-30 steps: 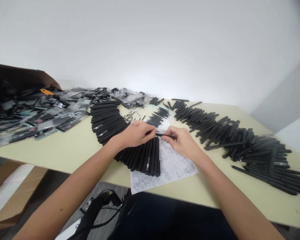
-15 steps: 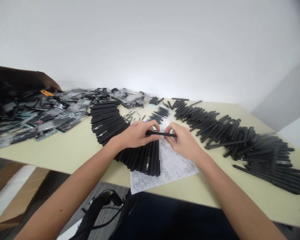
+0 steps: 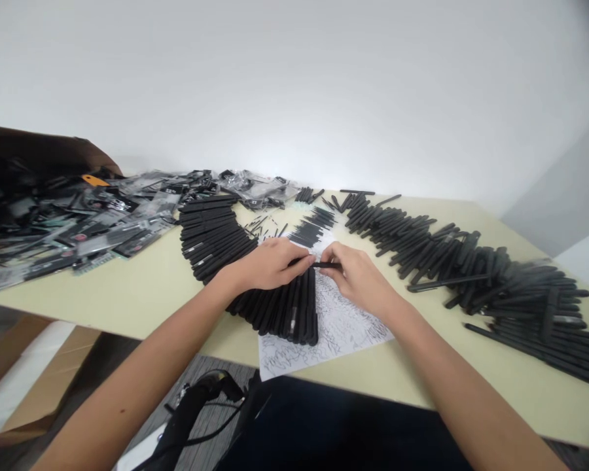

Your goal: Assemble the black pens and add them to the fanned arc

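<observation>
Spanning the short gap between both hands, a black pen (image 3: 328,265) lies level above a scribbled sheet (image 3: 346,320). The left hand (image 3: 279,263) grips one end, fingers curled around it; the right hand (image 3: 352,269) pinches the other between thumb and fingertips. Whether the pen is whole or in two parts cannot be told, as the fingers cover the ends.

Risk noted: an off-line pull or twist could bend or slip the piece, and a sudden release could drop small parts onto the sheet. The left wrist is close over a fanned row of pens (image 3: 211,232); a low forearm could disorder it.

Beyond the hands lie thin dark sticks (image 3: 310,230), easily scattered by a knock. To the right, a loose pile of pens (image 3: 422,252) could roll if bumped. Clear packets (image 3: 142,226) crowd the table's (image 3: 127,297) left side.
</observation>
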{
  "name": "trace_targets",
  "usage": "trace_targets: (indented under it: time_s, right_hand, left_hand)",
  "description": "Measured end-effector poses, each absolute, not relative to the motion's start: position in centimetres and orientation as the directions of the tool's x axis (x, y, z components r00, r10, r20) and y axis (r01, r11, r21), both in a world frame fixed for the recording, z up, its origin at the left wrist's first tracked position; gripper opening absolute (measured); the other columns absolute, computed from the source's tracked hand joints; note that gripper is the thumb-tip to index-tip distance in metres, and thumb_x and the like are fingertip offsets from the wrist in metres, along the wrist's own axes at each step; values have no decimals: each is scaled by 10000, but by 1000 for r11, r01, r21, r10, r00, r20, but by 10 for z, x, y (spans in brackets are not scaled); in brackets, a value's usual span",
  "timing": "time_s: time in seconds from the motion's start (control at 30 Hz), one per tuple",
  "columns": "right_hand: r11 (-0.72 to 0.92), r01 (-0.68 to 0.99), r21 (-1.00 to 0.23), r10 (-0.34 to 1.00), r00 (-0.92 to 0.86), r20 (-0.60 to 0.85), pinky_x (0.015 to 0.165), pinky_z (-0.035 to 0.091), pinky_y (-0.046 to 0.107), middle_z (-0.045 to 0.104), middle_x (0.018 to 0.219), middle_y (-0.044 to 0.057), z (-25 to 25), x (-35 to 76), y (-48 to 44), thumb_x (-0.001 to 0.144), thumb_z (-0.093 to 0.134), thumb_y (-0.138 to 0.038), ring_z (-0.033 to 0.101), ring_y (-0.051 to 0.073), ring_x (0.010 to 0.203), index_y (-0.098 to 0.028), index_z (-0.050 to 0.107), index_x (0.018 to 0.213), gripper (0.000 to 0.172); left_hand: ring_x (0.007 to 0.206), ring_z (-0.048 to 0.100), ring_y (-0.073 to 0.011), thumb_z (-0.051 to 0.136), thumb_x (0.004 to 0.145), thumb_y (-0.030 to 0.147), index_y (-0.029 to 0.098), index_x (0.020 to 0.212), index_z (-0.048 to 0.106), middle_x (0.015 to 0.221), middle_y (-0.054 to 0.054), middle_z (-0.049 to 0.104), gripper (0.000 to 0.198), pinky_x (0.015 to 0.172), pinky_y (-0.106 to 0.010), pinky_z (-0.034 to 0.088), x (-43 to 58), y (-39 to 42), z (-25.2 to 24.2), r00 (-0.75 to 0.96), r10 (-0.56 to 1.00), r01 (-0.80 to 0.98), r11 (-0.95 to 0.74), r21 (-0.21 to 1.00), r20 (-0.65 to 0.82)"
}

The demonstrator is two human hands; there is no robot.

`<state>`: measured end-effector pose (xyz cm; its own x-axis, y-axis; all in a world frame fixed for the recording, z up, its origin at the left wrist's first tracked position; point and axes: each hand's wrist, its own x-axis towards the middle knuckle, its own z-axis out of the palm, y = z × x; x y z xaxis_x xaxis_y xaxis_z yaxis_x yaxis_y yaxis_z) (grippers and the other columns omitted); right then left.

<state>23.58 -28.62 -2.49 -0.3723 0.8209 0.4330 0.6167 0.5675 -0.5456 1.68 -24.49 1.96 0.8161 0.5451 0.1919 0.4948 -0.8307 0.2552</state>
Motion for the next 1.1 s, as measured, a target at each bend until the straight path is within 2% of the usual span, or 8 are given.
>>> trace_targets:
  time_s: [0.13, 0.23, 0.3, 0.4, 0.53, 0.67, 0.87, 1.1]
  right_hand:
    - [572, 574, -586, 818, -344, 462, 726, 426, 293, 651, 886, 20, -22, 234, -289, 901, 628, -142, 603, 181, 799, -220, 538, 933, 124]
    - [591, 558, -583, 807, -391, 443, 731, 425, 298, 672, 897, 25, -17, 231, -294, 948, 601, -205, 605, 176, 795, -214, 595, 958, 14]
    - [603, 558, -570, 797, -446, 407, 735, 419, 301, 692, 924, 37, -15, 229, -295, 1003, 525, -238, 606, 174, 799, -207, 632, 969, 116]
    - [598, 575, -559, 800, -472, 370, 720, 405, 301, 703, 919, 44, -16, 230, -295, 1037, 449, -233, 596, 168, 772, -195, 647, 932, 228]
    - [573, 582, -576, 818, -448, 361, 703, 400, 289, 706, 899, 32, -17, 235, -292, 1026, 487, -239, 595, 164, 754, -199, 654, 964, 182]
    - [579, 582, -571, 815, -425, 393, 712, 410, 285, 715, 898, 31, -20, 235, -290, 1013, 528, -247, 616, 172, 775, -204, 657, 974, 141]
    - [592, 641, -488, 798, -378, 470, 741, 428, 306, 733, 970, 50, -27, 235, -285, 984, 547, -200, 654, 204, 839, -218, 657, 1018, 116]
    - [593, 664, -456, 773, -312, 553, 690, 428, 302, 732, 962, 30, -21, 245, -287, 987, 531, -209, 631, 181, 762, -231, 688, 1034, 166]
  left_hand:
    - [503, 350, -91, 370, 1052, 371, 157, 663, 497, 535, 34, 418, 462, 586, -265, 283, 15, -244, 22, 812, 559, 490, -808, 327, 166]
    - [498, 377, -92, 383, 1048, 372, 150, 680, 581, 532, 26, 464, 473, 572, -261, 291, 13, -243, 24, 814, 562, 476, -790, 385, 147]
    - [502, 386, -92, 398, 1044, 384, 150, 707, 614, 539, 28, 470, 464, 569, -255, 292, 11, -243, 24, 805, 571, 476, -784, 399, 160]
    - [532, 400, -101, 484, 1013, 438, 166, 879, 664, 583, 41, 477, 352, 576, -245, 295, 10, -244, 24, 785, 586, 482, -781, 397, 200]
    - [559, 416, -107, 578, 967, 438, 193, 1043, 649, 635, 50, 491, 266, 598, -239, 311, 9, -245, 23, 792, 572, 469, -794, 387, 214]
    - [554, 438, -109, 467, 1027, 421, 180, 984, 646, 626, 40, 506, 304, 612, -251, 315, 11, -245, 22, 802, 557, 461, -807, 369, 216]
    - [523, 359, -103, 399, 1044, 368, 168, 711, 516, 562, 40, 404, 406, 598, -282, 265, 11, -241, 18, 773, 580, 528, -813, 246, 258]
    - [519, 365, -88, 408, 1023, 328, 165, 666, 481, 538, 47, 392, 400, 588, -265, 266, 8, -238, 21, 694, 637, 556, -770, 313, 335]
